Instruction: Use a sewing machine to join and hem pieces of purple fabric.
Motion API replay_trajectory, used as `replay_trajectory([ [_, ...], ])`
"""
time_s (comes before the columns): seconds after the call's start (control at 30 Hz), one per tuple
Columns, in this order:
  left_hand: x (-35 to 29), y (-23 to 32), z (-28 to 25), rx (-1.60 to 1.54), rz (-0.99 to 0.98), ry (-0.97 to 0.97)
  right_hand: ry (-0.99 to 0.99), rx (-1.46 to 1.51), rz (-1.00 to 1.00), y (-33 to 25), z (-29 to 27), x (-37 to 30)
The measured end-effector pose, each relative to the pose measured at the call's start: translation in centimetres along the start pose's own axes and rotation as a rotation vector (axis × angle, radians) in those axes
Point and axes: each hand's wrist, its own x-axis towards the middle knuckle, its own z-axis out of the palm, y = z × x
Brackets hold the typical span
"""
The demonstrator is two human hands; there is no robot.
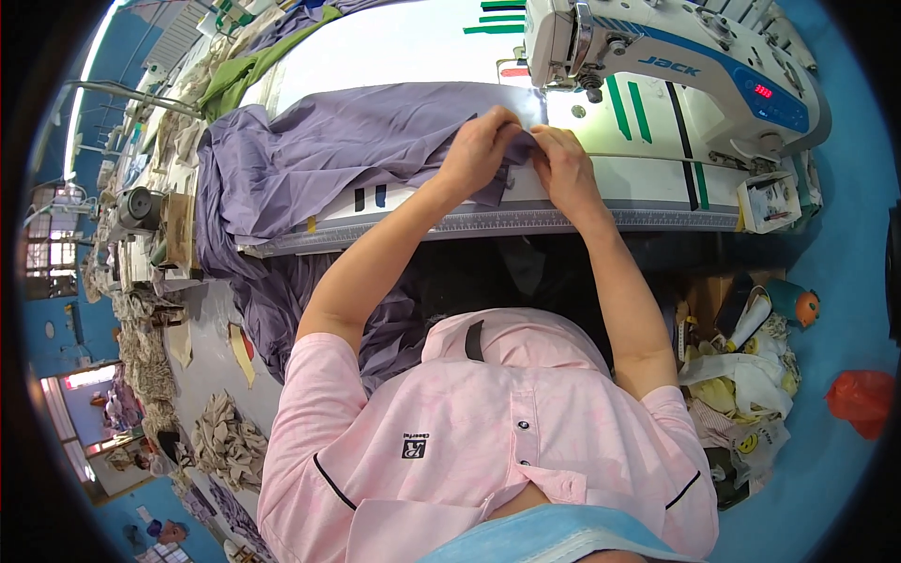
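A large piece of purple-grey fabric (366, 127) spreads over the left half of the white sewing table (394, 42) and hangs down past its front edge. Both my hands are at the fabric's right end, close together and just in front of the sewing machine's needle area. My left hand (483, 145) pinches the cloth with bent fingers. My right hand (565, 169) grips the edge beside it, its fingertips closed on the cloth. The white and blue sewing machine (676, 66) stands behind and to the right, its lamp lighting the spot beyond my fingers.
A ruler strip (619, 218) runs along the table's front edge. A small white box (771, 202) is fixed at its right end. Green fabric (239, 80) lies at the far left. Scraps and bags (751, 385) fill a bin at right, near a red bag (859, 402).
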Motion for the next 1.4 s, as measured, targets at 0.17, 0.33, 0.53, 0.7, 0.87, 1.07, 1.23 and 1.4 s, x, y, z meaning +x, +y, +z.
replay_trajectory([
  [0.17, 0.6, -0.8, -2.0, 0.055, -0.201, 0.086, -0.011, -0.108, -0.06, -0.3, 1.5, 1.4],
  [0.33, -0.1, -0.8, -2.0, 0.072, -0.017, 0.017, 0.035, -0.362, 0.001, 0.6, 1.4, 1.1],
  [0.53, 0.1, -0.8, -1.3, 0.058, 0.03, -0.023, 0.053, -0.395, -0.006, 2.0, 1.1, 1.2],
  [0.7, 0.3, -0.8, -1.2, 0.053, 0.02, -0.045, 0.071, -0.366, -0.015, 2.4, 0.6, 1.6],
  [0.87, -0.4, -0.4, -2.3, 0.098, 0.008, -0.013, -0.022, -0.17, 0.079, 1.1, -0.4, 1.1],
  [1.07, -1.4, 2.5, -6.4, 0.189, 0.056, 0.253, -0.007, -0.004, -0.276, -4.0, 0.8, 1.4],
  [1.23, -0.3, 8.7, -13.8, 0.37, 0.114, 0.683, -0.168, 0.734, 0.086, -11.8, -0.9, 2.6],
  [1.4, 3.5, 11.6, -24.4, 0.825, 0.276, 0.906, -0.345, 0.795, -0.139, -16.4, -1.4, -0.5],
])
